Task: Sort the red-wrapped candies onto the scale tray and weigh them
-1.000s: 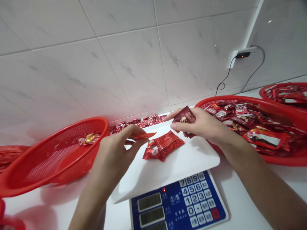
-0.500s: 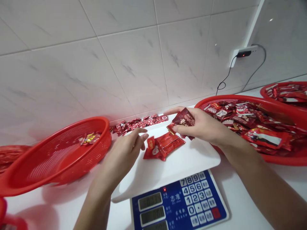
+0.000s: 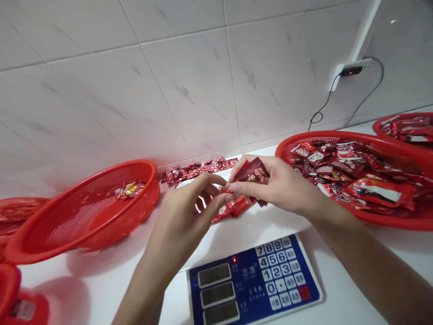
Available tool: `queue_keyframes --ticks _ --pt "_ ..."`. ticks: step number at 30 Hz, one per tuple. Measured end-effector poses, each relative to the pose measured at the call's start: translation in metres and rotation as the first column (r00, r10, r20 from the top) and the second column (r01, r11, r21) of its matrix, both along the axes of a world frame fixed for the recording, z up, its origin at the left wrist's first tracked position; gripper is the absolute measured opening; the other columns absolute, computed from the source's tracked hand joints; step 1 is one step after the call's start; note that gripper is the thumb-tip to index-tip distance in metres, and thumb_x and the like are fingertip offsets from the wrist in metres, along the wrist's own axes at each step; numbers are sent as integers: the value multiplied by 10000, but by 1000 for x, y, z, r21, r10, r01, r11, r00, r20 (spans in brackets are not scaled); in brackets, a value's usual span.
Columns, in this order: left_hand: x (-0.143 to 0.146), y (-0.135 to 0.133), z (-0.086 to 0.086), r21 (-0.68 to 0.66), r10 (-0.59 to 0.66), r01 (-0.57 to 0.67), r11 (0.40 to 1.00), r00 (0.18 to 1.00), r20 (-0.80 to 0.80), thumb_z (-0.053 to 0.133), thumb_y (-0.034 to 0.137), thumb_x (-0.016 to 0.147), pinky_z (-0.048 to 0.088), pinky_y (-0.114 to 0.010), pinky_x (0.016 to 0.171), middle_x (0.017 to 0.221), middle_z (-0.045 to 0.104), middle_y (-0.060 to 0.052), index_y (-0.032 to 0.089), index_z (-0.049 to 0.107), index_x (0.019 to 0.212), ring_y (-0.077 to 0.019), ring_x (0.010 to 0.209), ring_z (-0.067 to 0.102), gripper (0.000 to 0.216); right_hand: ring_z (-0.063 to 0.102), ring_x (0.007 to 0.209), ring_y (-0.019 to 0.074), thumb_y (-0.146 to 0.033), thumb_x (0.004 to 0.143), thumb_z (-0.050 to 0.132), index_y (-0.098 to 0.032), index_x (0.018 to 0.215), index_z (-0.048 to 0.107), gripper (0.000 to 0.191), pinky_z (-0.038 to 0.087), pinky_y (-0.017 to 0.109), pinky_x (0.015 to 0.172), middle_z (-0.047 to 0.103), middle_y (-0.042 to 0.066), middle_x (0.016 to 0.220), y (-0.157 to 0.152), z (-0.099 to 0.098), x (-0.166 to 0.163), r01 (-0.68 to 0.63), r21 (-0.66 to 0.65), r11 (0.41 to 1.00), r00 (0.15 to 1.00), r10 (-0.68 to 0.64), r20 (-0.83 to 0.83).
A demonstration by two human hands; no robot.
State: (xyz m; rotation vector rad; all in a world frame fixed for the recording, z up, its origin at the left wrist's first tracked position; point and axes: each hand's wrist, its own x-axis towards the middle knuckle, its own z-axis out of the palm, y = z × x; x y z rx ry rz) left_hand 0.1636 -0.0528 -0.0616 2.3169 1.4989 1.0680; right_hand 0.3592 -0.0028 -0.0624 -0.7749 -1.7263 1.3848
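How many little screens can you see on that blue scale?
3: top screen, middle screen and bottom screen, stacked left of the number keys. More may hide below the picture's edge.

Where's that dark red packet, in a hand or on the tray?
In a hand: the right hand grips the dark red packet above the tray.

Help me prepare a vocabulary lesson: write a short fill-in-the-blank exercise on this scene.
1. The maroon packet is in the hand on the ____.
2. The digital scale shows ____ display windows.
3. The perforated basket left of the scale is coloured ____.

Missing words: right; three; red.
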Motion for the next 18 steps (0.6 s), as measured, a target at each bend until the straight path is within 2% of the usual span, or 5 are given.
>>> queue_keyframes --ticks 5,9,13,16,18 --pt "4 -4 1 54 -23 21 998 999 39 645 211 951 427 -163 510 688 625 78 230 634 942 -71 592 567 24 516 541 72 -193 785 815 -171 906 640 214 385 185 458 555 -75 634 -4 5 3 -41 -62 997 998 37 -56" --pt "4 -3 -1 174 10 -14 985 1000 25 669 165 938 405 -189 506 676 615 84 257 684 984 -70 553 504 105 502 523 66 -184 784 814 -169 931 628 238 377 182 451 562 -77 635 -4 5 1 -21 -78 997 996 14 -87" --pt "-1 -2 1 289 47 -38 957 999 -23 706 168 913 434 -192 529 842 674 46 277 723 934 -86 666 566 112 502 519 66 -185 820 782 -171 966 634 209 382 183 460 562 -82 621 -3 3 0 -79 -68 995 994 73 -80" --pt "-3 -2 2 261 49 -49 964 999 6 687 148 909 493 -182 580 894 703 30 261 704 888 -110 785 646 116 528 578 55 -148 812 784 -169 934 676 164 405 168 511 597 -72 669 -1 0 2 -71 31 997 996 72 -43" --pt "-4 -1 1 172 43 -54 984 997 64 652 142 922 504 -171 563 809 696 42 249 671 876 -104 724 654 118 528 587 45 -117 797 791 -165 867 694 128 408 158 530 593 -74 661 2 0 4 -62 61 996 997 65 -51"
